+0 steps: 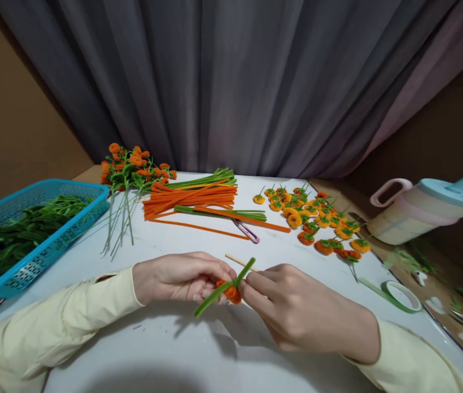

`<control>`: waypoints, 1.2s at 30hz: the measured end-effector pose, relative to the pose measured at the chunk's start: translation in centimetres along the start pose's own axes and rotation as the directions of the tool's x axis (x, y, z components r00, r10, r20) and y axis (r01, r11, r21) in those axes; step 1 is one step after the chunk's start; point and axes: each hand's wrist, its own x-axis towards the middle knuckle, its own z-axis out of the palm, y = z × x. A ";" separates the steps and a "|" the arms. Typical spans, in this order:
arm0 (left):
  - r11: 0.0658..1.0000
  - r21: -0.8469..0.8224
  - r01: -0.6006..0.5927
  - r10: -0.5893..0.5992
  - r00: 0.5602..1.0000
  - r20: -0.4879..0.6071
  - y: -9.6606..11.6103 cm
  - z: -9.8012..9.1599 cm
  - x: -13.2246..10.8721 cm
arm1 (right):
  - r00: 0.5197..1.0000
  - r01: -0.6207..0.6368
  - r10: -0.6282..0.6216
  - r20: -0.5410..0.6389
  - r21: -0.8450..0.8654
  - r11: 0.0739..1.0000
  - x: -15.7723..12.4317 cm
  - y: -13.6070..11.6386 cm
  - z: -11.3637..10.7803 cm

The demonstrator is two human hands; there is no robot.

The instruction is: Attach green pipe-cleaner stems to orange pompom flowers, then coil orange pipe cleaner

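Over the front of the white table, my left hand (pixel 182 278) is closed on a small orange pipe-cleaner flower (pixel 233 295). A green pipe-cleaner piece (pixel 213 300) lies across the flower, with another green end sticking up to the right. My right hand (pixel 297 305) is closed, its thumb and fingertips against the flower's right side. A thin wooden stick (pixel 239 261) pokes out to the left from behind its fingers. The fingers hide where the stick ends and what else they pinch.
Orange pipe cleaners (pixel 190 202), green ones (pixel 215 176) and a pink cutter (pixel 247 231) lie ahead. Yellow-orange flower heads (pixel 321 215), green tape (pixel 403 297) and a lidded cup (pixel 415 213) are right. Stemmed orange flowers (pixel 133 164) and a blue basket (pixel 47 234) of green leaves are left.
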 end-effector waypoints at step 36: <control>-0.283 0.934 -0.217 0.846 0.402 0.350 -1.5 -1.7 -0.3 | 0.858 -0.250 0.464 -0.222 0.609 0.753 0.7 2.3 2.9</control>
